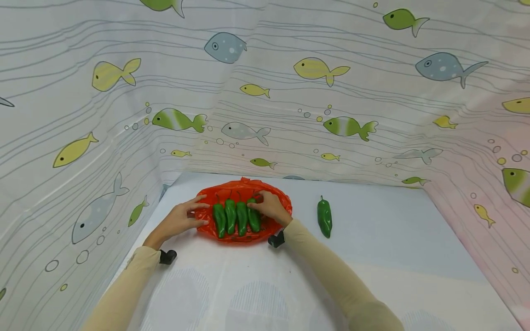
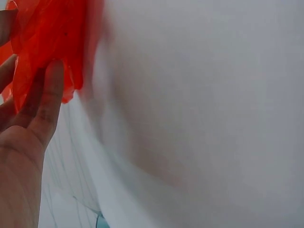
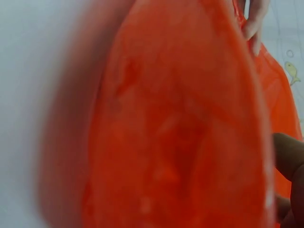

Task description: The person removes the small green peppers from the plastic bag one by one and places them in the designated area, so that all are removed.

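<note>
A red plastic bag (image 1: 232, 239) lies spread like a shallow bowl, with several green peppers (image 1: 230, 218) side by side in it, stems away from me. My right hand (image 1: 271, 207) reaches over the bag and pinches the rightmost pepper (image 1: 254, 220) near its stem end. In the right wrist view, the bag's wall (image 3: 180, 118) hides the peppers and most of this hand. At the bag's left edge, my left hand (image 1: 182, 218) rests with fingers spread and fairly straight. The left wrist view shows its fingers (image 2: 50, 95) against the red plastic (image 2: 52, 38).
Another green pepper (image 1: 325, 217) lies alone on the white table covering (image 1: 372, 230), right of the bag. Fish-patterned sheets (image 1: 281, 105) rise at the back and both sides. A small black device sits at each wrist.
</note>
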